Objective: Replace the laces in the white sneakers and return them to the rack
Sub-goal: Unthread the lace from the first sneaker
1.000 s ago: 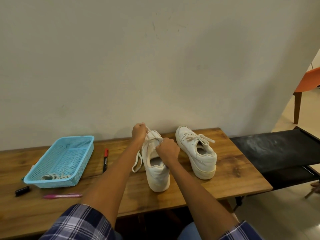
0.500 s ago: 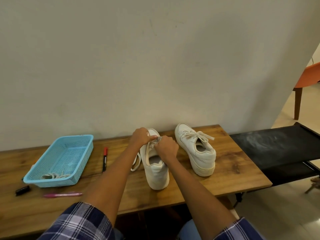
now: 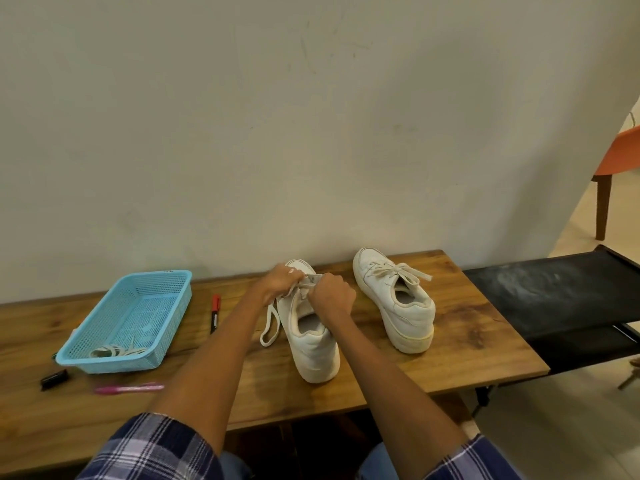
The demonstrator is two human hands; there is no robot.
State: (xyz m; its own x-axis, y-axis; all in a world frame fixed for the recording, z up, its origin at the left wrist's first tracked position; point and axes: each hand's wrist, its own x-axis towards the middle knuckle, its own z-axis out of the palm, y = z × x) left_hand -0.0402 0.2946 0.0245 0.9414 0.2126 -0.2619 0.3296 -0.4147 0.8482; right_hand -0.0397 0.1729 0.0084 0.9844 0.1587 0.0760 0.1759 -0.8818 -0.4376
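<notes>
Two white sneakers stand on the wooden table (image 3: 467, 344), heels towards me. Over the left sneaker (image 3: 313, 344) both hands work at the lacing. My left hand (image 3: 278, 284) pinches the lace (image 3: 272, 323) near the top eyelets, and a loop of that lace hangs down the shoe's left side. My right hand (image 3: 332, 297) is curled over the tongue and pinches the lace beside the left hand. The right sneaker (image 3: 394, 299) is laced, with a bow on top, and stands apart from both hands.
A blue plastic basket (image 3: 135, 313) with loose laces (image 3: 116, 350) sits at the left. A red-capped marker (image 3: 214, 312), a pink pen (image 3: 130, 388) and a small black object (image 3: 53, 378) lie nearby. A black fabric shoe rack (image 3: 561, 299) stands to the right, an orange chair (image 3: 616, 157) behind it.
Both hands have drawn closer together over the left sneaker's lacing, the left hand dropping lower. The view has shifted slightly. The right sneaker has not moved.
</notes>
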